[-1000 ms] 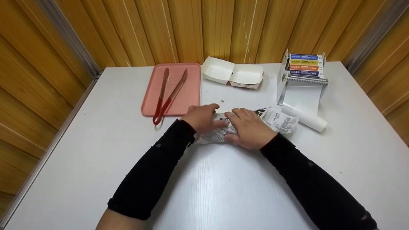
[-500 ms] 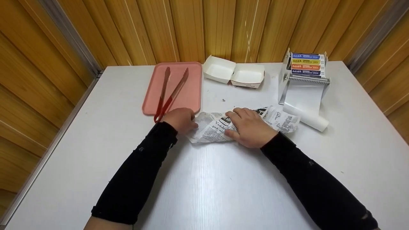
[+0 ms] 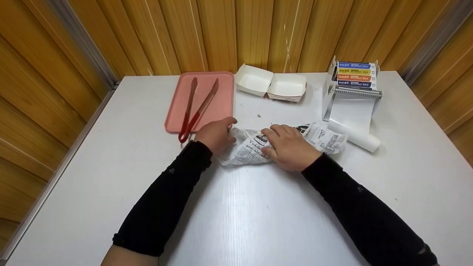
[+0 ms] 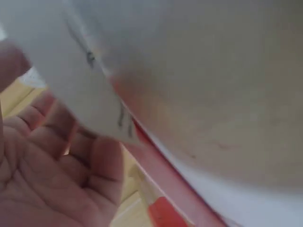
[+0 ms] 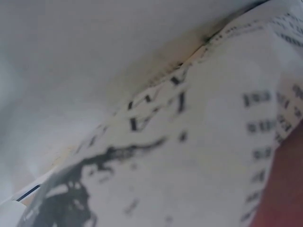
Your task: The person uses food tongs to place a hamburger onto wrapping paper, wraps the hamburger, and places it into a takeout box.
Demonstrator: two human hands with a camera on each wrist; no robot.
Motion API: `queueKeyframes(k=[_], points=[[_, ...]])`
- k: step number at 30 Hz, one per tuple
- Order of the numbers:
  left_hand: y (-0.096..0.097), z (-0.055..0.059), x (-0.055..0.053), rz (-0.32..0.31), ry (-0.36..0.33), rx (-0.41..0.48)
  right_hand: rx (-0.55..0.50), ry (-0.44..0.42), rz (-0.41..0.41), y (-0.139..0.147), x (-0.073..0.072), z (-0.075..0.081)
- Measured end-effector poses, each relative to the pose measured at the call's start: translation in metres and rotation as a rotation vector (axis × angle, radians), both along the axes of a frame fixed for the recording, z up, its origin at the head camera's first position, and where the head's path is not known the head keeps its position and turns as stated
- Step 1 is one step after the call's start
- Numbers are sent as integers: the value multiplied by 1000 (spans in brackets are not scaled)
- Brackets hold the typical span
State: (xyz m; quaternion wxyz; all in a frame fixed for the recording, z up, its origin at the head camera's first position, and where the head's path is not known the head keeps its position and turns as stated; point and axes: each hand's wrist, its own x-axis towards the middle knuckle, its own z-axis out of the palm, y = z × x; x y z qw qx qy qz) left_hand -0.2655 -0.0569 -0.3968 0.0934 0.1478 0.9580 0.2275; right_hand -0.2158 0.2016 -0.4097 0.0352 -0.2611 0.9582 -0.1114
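A bundle of newspaper-print wrapping paper [image 3: 247, 150] lies on the white table, its right end spread out in a crumpled flap. What it may contain is hidden. My right hand [image 3: 291, 148] rests on top of the bundle, fingers stretched over the paper. At the bundle's left end is my left hand [image 3: 215, 136], thumb side up. The left wrist view shows that palm [image 4: 47, 177] facing the camera, its fingers loosely bent behind a thin paper edge [image 4: 87, 94]. Up close in the right wrist view, printed paper [image 5: 203, 137] fills much of the picture.
Red-handled tongs [image 3: 192, 122] lie across a pink tray [image 3: 221, 107] at the back left. Behind the bundle sits an open white paper box [image 3: 286, 87]. A rack [image 3: 354, 75] of coloured label boxes, with a white roll [image 3: 354, 137] before it, stands at the right.
My left hand drew back left off the paper, uncovering its print, then came slightly right again with the fingers lifted at the paper's left end. My right hand has stayed in place.
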Motion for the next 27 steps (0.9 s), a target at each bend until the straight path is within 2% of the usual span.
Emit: queueKeyframes(k=[5, 9, 15, 20, 23, 27], points=[[8, 1, -3, -70, 106, -39, -13, 2, 4, 0, 0, 0], [8, 1, 0, -79, 136, -94, -10, -2, -1, 0, 0, 0], [9, -2, 2, -99, 102, -132, 10, -17, -13, 0, 0, 1], [7, 1, 0, -121, 63, -162, 14, -20, -12, 0, 0, 2], [3, 2, -2, -115, 21, -145, 14, -19, -13, 0, 0, 1], [-2, 2, -6, -74, -76, -132, 13, -19, -14, 1, 0, 0]])
